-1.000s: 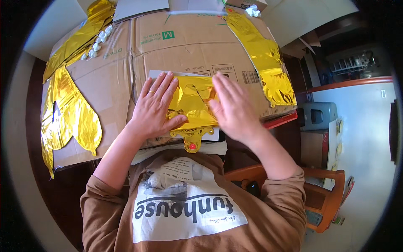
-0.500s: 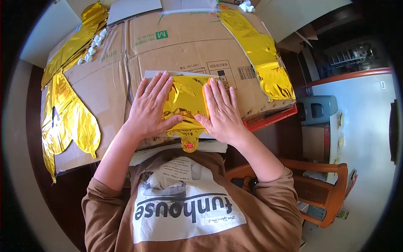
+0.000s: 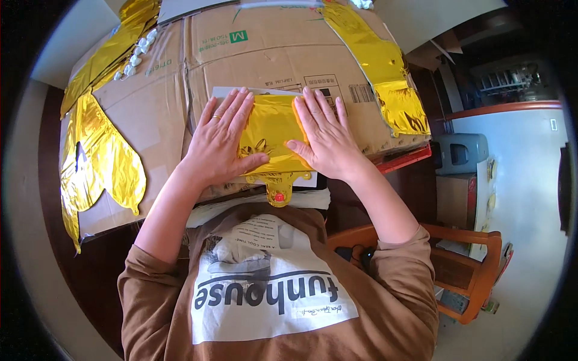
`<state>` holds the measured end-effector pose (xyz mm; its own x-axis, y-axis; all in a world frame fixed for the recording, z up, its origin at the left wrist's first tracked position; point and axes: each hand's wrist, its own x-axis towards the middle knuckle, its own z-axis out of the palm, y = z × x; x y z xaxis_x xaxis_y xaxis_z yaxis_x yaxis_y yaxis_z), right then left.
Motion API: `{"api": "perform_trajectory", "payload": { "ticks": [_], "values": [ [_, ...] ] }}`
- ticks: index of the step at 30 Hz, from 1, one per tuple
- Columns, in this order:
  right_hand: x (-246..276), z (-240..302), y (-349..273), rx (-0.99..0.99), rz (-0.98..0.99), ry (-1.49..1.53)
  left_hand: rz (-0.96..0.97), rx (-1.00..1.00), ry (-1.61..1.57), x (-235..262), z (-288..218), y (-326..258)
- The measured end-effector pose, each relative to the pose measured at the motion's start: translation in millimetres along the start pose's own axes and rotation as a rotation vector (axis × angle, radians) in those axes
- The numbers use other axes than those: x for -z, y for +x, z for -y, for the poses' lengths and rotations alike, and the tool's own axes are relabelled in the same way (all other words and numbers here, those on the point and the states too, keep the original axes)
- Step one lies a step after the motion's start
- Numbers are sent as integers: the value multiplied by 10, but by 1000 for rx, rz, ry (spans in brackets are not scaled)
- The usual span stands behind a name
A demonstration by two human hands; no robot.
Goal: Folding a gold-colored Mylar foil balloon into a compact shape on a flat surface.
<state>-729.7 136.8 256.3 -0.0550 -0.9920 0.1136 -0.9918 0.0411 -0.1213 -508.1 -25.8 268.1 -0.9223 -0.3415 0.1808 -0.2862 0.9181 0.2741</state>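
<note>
A folded gold foil balloon (image 3: pixel 274 123) lies flat on a white sheet (image 3: pixel 224 92) on top of a large cardboard box. Its narrow tab (image 3: pixel 279 195) with a red spot points toward me. My left hand (image 3: pixel 218 138) rests palm down on the foil's left side, fingers stretched out and a ring on one finger. On the right side, my right hand (image 3: pixel 330 135) lies flat with spread fingers. A strip of something orange (image 3: pixel 300 123) shows along its inner edge; the rest is hidden under that palm.
More gold foil pieces hang over the cardboard box (image 3: pixel 162 114) at the left (image 3: pixel 108 156) and right (image 3: pixel 373 60). Small white lumps (image 3: pixel 135 60) lie at the far left. A wooden chair (image 3: pixel 481 265) stands at the right, with a grey-blue plastic stool (image 3: pixel 462 150) beyond it.
My right hand has slid forward over the foil, away from me. The foil beside its thumb looks smoother. My left hand stays in about the same place, and the view has shifted slightly.
</note>
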Motion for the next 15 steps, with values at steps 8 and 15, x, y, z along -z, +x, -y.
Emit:
{"api": "perform_trajectory", "payload": {
  "ticks": [8, 15],
  "values": [
    [51, 14, 29, -45, 61, 95, 75, 74, -303, 246, 123, 123],
    [7, 281, 91, -146, 4, 49, -88, 78, -51, -15, 6, 149]
  ]
}}
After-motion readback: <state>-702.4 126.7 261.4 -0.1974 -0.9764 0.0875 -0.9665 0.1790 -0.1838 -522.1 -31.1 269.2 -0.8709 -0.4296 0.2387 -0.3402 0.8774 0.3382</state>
